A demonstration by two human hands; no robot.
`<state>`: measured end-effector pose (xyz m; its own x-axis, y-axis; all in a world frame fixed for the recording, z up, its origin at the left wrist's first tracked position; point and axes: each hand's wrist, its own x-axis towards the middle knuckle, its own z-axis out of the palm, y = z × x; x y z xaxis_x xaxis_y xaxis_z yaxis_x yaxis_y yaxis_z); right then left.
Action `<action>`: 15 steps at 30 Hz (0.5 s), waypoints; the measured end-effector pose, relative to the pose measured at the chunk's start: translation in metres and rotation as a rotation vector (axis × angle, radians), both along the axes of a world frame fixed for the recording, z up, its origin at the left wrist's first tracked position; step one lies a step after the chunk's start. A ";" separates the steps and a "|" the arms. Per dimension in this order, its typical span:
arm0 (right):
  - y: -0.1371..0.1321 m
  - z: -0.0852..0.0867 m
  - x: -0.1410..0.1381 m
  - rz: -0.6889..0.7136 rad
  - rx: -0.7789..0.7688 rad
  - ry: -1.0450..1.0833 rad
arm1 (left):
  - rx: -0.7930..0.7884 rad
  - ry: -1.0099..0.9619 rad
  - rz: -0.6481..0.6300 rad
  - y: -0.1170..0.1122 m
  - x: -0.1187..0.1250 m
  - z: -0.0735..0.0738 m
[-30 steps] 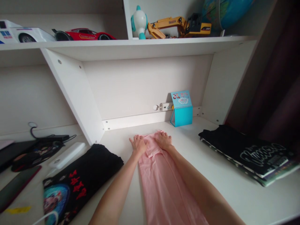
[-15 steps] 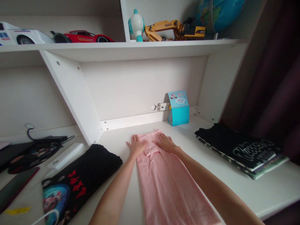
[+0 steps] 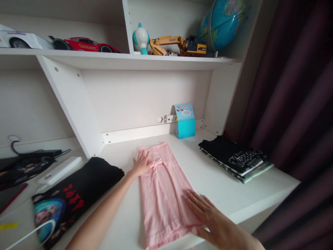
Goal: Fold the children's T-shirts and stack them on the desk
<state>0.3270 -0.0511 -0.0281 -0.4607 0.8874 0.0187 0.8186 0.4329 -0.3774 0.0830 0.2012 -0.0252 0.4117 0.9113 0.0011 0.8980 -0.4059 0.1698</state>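
Observation:
A pink garment [image 3: 166, 194], folded into a long strip, lies on the white desk [image 3: 218, 187] with its near end at the front edge. My left hand [image 3: 143, 163] rests flat on its far left part, fingers spread over the folded-in piece. Lower down, my right hand [image 3: 203, 211] lies along the garment's right side near the front edge, fingers stretched out and touching the cloth. To the left is a folded black shirt [image 3: 96, 184] with red butterfly shapes and a round blue print.
A stack of folded dark clothes [image 3: 234, 156] lies at the right. A blue desk calendar [image 3: 185, 125] stands by a power strip [image 3: 170, 119] at the back. The shelf above holds a red toy car [image 3: 85, 44], a yellow toy excavator [image 3: 179, 45] and a globe [image 3: 223, 24].
My right hand has slid from the garment's far end down to its near right side. My left hand stays at the far end. The view has turned slightly right.

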 end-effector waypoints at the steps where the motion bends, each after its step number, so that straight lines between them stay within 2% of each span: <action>1: -0.005 -0.001 0.002 0.001 0.005 0.010 | -0.019 -0.014 -0.074 -0.022 -0.002 0.004; 5: -0.008 -0.014 0.003 -0.008 0.068 0.004 | -0.114 -0.045 -0.419 -0.125 -0.017 0.018; 8: -0.005 -0.030 0.000 -0.043 0.147 -0.041 | -0.105 0.011 -0.522 -0.188 -0.032 0.015; 11: -0.004 -0.040 -0.002 -0.055 0.244 -0.071 | 0.092 0.068 -0.503 -0.218 -0.046 -0.006; 13: -0.008 -0.041 -0.001 -0.033 0.314 -0.068 | 0.295 0.084 -0.534 -0.224 -0.052 -0.022; 15: -0.014 -0.036 0.001 0.010 0.350 -0.048 | 0.503 0.075 -0.618 -0.226 -0.057 -0.031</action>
